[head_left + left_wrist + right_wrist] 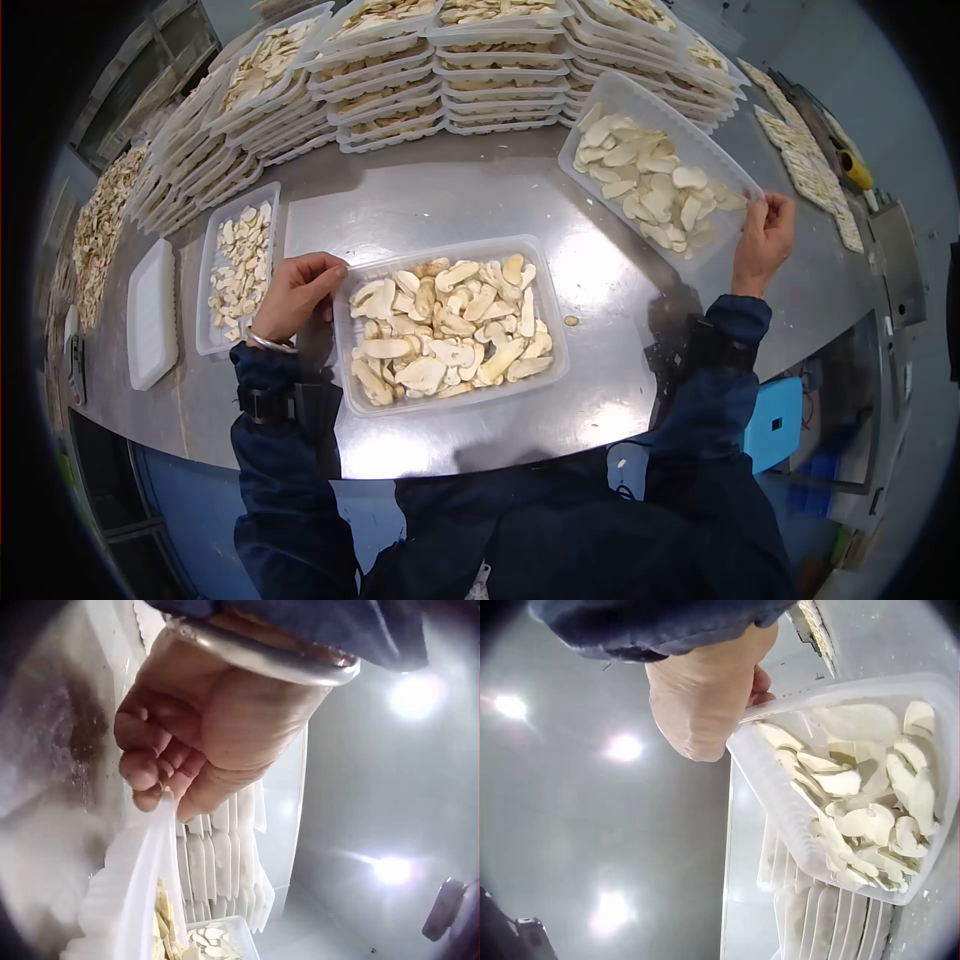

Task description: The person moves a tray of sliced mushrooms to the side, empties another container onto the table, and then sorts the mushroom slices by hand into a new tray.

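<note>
A clear plastic tray point(556, 372) of pale mushroom-like slices point(450, 325) lies on the metal table in front of the person. The left hand point(298, 292) pinches its upper left corner; in the left wrist view that hand point(217, 720) has thumb and fingertips on the thin rim point(154, 832). To the right, a second tray point(690, 130) of thinner, whiter slices point(655, 180) sits at a slant. The right hand point(765, 245) grips its near right corner. In the right wrist view, the right hand point(705, 697) holds the rim of that tray point(772, 776), its fingers mostly hidden.
Stacked filled trays point(500, 105) line the back of the table. At left lie a narrow tray of small pieces point(240, 265) and a white lidlike tray point(153, 315). One loose piece point(571, 321) lies beside the middle tray. A blue stool point(775, 425) stands below at right.
</note>
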Available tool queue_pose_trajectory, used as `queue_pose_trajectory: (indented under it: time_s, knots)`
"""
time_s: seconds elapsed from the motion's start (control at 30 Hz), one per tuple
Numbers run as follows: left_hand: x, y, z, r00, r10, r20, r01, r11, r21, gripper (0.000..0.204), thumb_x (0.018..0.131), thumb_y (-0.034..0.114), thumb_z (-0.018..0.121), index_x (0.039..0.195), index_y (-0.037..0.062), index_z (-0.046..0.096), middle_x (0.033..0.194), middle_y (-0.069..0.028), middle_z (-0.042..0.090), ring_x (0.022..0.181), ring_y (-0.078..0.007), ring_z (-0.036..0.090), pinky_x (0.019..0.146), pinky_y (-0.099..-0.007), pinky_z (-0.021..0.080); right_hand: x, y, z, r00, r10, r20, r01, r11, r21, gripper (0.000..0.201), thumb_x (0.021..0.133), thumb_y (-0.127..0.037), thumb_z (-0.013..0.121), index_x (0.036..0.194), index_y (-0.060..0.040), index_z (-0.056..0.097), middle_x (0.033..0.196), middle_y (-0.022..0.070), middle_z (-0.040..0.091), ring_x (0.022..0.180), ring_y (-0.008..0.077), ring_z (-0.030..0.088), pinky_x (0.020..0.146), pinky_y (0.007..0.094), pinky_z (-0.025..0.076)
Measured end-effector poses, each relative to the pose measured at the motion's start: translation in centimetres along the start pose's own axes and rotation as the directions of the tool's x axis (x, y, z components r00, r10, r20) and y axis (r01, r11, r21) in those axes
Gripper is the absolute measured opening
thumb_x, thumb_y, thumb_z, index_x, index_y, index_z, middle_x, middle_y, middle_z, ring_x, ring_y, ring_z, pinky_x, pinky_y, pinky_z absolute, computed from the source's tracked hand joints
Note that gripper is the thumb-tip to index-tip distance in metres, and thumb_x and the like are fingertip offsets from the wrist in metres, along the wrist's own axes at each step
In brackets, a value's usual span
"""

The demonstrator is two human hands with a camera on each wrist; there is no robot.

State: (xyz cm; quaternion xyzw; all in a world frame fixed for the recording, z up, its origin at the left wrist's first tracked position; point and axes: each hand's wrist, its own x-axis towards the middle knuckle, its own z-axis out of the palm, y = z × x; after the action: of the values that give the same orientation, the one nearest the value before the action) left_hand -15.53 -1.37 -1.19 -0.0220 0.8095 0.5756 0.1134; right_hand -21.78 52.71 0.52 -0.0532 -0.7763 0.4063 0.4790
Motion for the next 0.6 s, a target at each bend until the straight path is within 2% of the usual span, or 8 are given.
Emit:
queue_pose_trajectory:
  time_s: [0.17, 0.2, 0.33, 0.43, 0.5, 0.53, 0.57, 0.6]
  knots:
    - [0.5, -0.4, 0.4, 0.994, 0.076, -0.073, -0.071, 0.995, 0.065, 0.022, 0.098, 0.021, 0.06, 0.102, 0.0004, 0.068, 0.074, 0.0039, 0.06, 0.062, -0.0041, 0.053, 0.057, -0.0197, 0.043, -0.3, -1.6, -0.2, 0.954, -0.298, -0.029, 0.3, 0.952, 0.064, 0.005, 0.088, -0.001, 0.057, 0.093, -0.0016, 0.059, 0.098, 0.0077, 0.07, 0.074, 0.01, 0.056, 0.069, 0.0258, 0.048]
    - [0.2, 0.3, 0.4, 0.995, 0.036, -0.095, -0.029, 0.997, 0.068, 0.022, 0.099, 0.021, 0.059, 0.102, 0.0008, 0.068, 0.076, 0.0033, 0.061, 0.066, -0.0045, 0.054, 0.06, -0.0194, 0.043, -0.3, -2.2, -0.1, 0.939, -0.343, -0.025, 0.344, 0.935, 0.091, 0.006, 0.088, 0.0, 0.057, 0.093, -0.0019, 0.06, 0.102, 0.0086, 0.071, 0.076, 0.0102, 0.057, 0.071, 0.0258, 0.048]
    - [0.6, -0.4, -0.2, 0.977, 0.129, -0.172, -0.142, 0.987, -0.069, 0.021, 0.098, 0.02, 0.06, 0.105, 0.0017, 0.068, 0.078, 0.0009, 0.063, 0.066, -0.0062, 0.056, 0.061, -0.0198, 0.044, -0.6, -5.3, -0.7, 0.837, -0.547, 0.002, 0.547, 0.837, 0.015, 0.01, 0.088, 0.003, 0.057, 0.096, -0.0018, 0.06, 0.107, 0.012, 0.07, 0.084, 0.0153, 0.061, 0.076, 0.0267, 0.049]
    - [0.7, -0.1, -0.5, 0.921, 0.242, -0.306, -0.23, 0.97, 0.076, 0.021, 0.097, 0.019, 0.06, 0.106, 0.0015, 0.067, 0.079, -0.0004, 0.064, 0.069, -0.0069, 0.057, 0.063, -0.021, 0.045, -0.8, -6.3, -0.4, 0.77, -0.638, -0.032, 0.639, 0.768, 0.05, 0.014, 0.091, 0.004, 0.055, 0.103, -0.0012, 0.059, 0.113, 0.0169, 0.068, 0.096, 0.0226, 0.064, 0.084, 0.0298, 0.051]
    - [0.9, -0.4, -0.9, 0.885, 0.343, -0.313, -0.346, 0.937, 0.049, 0.022, 0.097, 0.02, 0.06, 0.106, 0.0007, 0.067, 0.082, -0.002, 0.065, 0.074, -0.0079, 0.059, 0.065, -0.0214, 0.045, -0.5, -4.9, -0.2, 0.793, -0.599, -0.114, 0.61, 0.773, 0.173, 0.017, 0.095, 0.001, 0.052, 0.112, -0.0007, 0.055, 0.119, 0.0221, 0.065, 0.106, 0.0295, 0.065, 0.093, 0.0358, 0.051]
    - [0.4, 0.2, -0.8, 0.877, 0.333, -0.346, -0.344, 0.939, 0.032, 0.022, 0.096, 0.019, 0.06, 0.106, -0.0001, 0.067, 0.083, -0.003, 0.065, 0.076, -0.0086, 0.06, 0.067, -0.022, 0.046, -1.0, -5.6, -0.6, 0.901, -0.401, -0.165, 0.431, 0.869, 0.242, 0.015, 0.096, -0.003, 0.051, 0.11, 0.0006, 0.055, 0.117, 0.0224, 0.065, 0.102, 0.0269, 0.064, 0.09, 0.0347, 0.051]
    - [0.1, 1.1, -0.5, 0.87, 0.327, -0.369, -0.347, 0.938, 0.015, 0.022, 0.096, 0.018, 0.061, 0.106, -0.001, 0.067, 0.085, -0.0039, 0.066, 0.078, -0.0092, 0.062, 0.068, -0.0226, 0.047, -1.1, -6.3, -0.7, 0.897, -0.392, -0.206, 0.431, 0.878, 0.206, 0.015, 0.097, -0.006, 0.051, 0.11, 0.0019, 0.055, 0.109, 0.0192, 0.066, 0.093, 0.0221, 0.063, 0.083, 0.0316, 0.05]
    - [-0.5, 2.1, -0.1, 0.866, 0.353, -0.353, -0.381, 0.924, -0.012, 0.025, 0.095, 0.018, 0.062, 0.11, -0.0018, 0.065, 0.088, -0.0053, 0.067, 0.081, -0.0105, 0.063, 0.071, -0.0238, 0.049, -0.8, -6.3, -0.7, 0.939, -0.26, -0.224, 0.329, 0.869, 0.369, 0.015, 0.097, -0.006, 0.051, 0.109, 0.0022, 0.055, 0.104, 0.0166, 0.066, 0.09, 0.0198, 0.061, 0.079, 0.0296, 0.048]
